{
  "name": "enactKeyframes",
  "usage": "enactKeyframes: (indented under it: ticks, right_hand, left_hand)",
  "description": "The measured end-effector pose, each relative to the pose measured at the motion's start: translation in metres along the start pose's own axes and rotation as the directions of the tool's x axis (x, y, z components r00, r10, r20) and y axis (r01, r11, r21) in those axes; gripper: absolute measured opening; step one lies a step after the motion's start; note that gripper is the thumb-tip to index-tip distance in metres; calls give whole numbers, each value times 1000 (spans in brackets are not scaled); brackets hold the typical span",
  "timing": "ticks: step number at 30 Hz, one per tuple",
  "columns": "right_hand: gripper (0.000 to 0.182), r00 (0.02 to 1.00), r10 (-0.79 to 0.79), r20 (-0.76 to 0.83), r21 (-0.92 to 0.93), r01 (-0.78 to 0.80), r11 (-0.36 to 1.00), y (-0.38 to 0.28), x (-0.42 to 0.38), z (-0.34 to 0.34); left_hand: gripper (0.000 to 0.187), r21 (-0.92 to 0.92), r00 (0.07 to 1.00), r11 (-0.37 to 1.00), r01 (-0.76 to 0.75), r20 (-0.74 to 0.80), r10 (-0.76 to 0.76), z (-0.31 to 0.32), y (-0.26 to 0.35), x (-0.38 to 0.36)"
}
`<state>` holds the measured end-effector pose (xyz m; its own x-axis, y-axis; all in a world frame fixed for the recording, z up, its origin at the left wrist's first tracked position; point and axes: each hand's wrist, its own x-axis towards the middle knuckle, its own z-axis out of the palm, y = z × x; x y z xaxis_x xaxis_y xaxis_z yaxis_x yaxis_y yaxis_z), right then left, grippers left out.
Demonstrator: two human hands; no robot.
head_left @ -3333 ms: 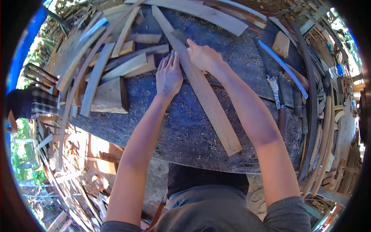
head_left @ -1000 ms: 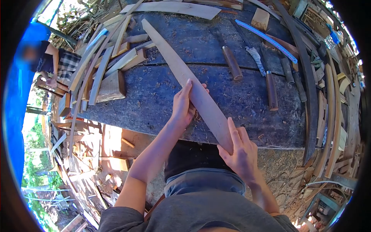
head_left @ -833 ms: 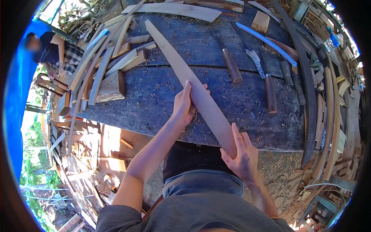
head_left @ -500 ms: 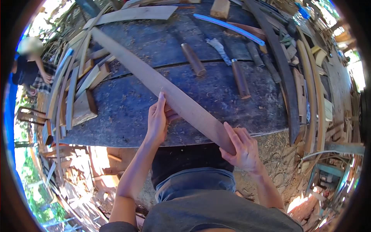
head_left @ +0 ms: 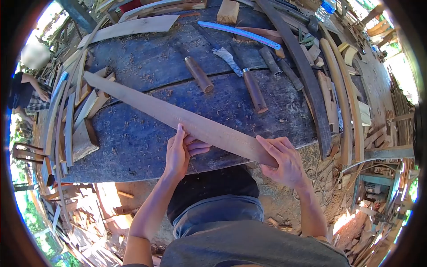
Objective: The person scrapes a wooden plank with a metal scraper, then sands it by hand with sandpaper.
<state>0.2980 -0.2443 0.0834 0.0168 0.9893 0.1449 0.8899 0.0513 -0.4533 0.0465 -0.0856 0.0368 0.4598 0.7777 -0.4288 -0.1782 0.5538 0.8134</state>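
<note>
A long flat wooden board runs diagonally over the dark workbench, its far end at the upper left. My left hand grips the board's near edge around its middle, thumb on top and fingers beneath. At the board's right end, my right hand holds it with the thumb below and fingers along the upper side. Beyond the board lie a tool with a brown wooden handle, another wooden-handled tool and a tool wrapped in pale cloth.
A blue ruler and a wood block lie at the back. Wood offcuts are piled at the left, and a dark curved beam with more strips lines the right. Another person is at the far left.
The board has turned to lie flatter across the view, its far end lower and further left. Both hands still hold it. The bench items appear shifted left.
</note>
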Motion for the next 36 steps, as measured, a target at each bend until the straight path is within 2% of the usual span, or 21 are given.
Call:
enactKeyframes:
  ticks: [7,9,10,12,13,14,15,16,17,18,19,20,23,26,28,30,31,32,33,34,36]
  right_hand:
    - [73,992,59,108,8,-60,998,12,4,-15]
    - [71,989,96,112,-28,-93,995,18,1,-19]
    - [70,991,98,93,-42,-95,995,22,0,-19]
    - [68,991,108,73,-52,-105,993,26,-4,-16]
    - [67,991,109,72,-73,-104,992,29,-5,-14]
    - [66,992,105,71,-95,-99,991,30,-5,-13]
    - [66,992,103,68,-97,-96,991,29,-5,-13]
    - [63,995,85,56,-127,-77,989,27,-5,-13]
    - [61,997,65,45,-156,-57,986,26,-4,-12]
    - [61,997,58,47,-155,-50,987,25,0,-15]
    - [56,1000,16,9,-123,-15,992,26,8,-21]
    - [50,999,-23,-28,-94,20,995,30,16,-27]
    - [34,948,18,-319,-84,-48,995,52,64,-28]
    - [33,889,-8,-458,-240,-115,964,98,129,-13]
    - [37,898,43,-439,-262,-173,950,133,164,12]
    - [39,883,48,-467,-371,-244,896,146,184,27]
    - [37,874,16,-486,-352,-213,912,153,190,28]
    - [37,809,-134,-573,-295,-51,954,175,196,31]
    - [36,850,208,-485,115,-174,978,158,192,15]
    - [35,834,487,-258,478,-328,815,137,183,-2]
    - [33,841,494,-219,774,-159,612,147,161,-4]
  left_hand:
    - [60,36,992,992,121,31,-122,8,10,-3]
    - [55,327,953,930,170,185,-239,2,18,-3]
    - [55,328,949,929,172,198,-245,0,18,-5]
    - [41,542,941,831,-122,329,-77,-9,18,-11]
    - [41,545,940,829,-122,332,-80,-11,23,-11]
    - [36,676,926,648,-351,352,135,-13,29,-11]
    - [34,762,851,389,-517,407,333,-13,33,-11]
    - [34,762,850,390,-517,405,337,-10,38,-8]
    - [37,812,735,11,-584,522,432,-7,44,-2]
    - [41,757,604,-370,-539,653,456,-5,48,1]
    - [55,802,726,-304,-514,595,344,-15,39,9]
    - [55,805,728,-302,-511,592,347,-17,31,12]
    - [76,776,769,-448,-444,586,254,-22,18,16]
    - [75,783,772,-425,-453,583,251,-22,19,16]
    - [74,788,768,-424,-447,581,271,-22,25,16]
    - [71,761,753,-410,-503,619,224,-27,32,16]
    - [71,748,736,-466,-472,626,259,-34,34,18]
    - [71,762,749,-460,-456,607,264,-40,40,23]
    - [73,767,749,-483,-422,595,291,-48,48,27]
    - [74,770,747,-508,-386,584,318,-57,56,32]
    - [75,768,735,-532,-358,583,347,-71,68,44]
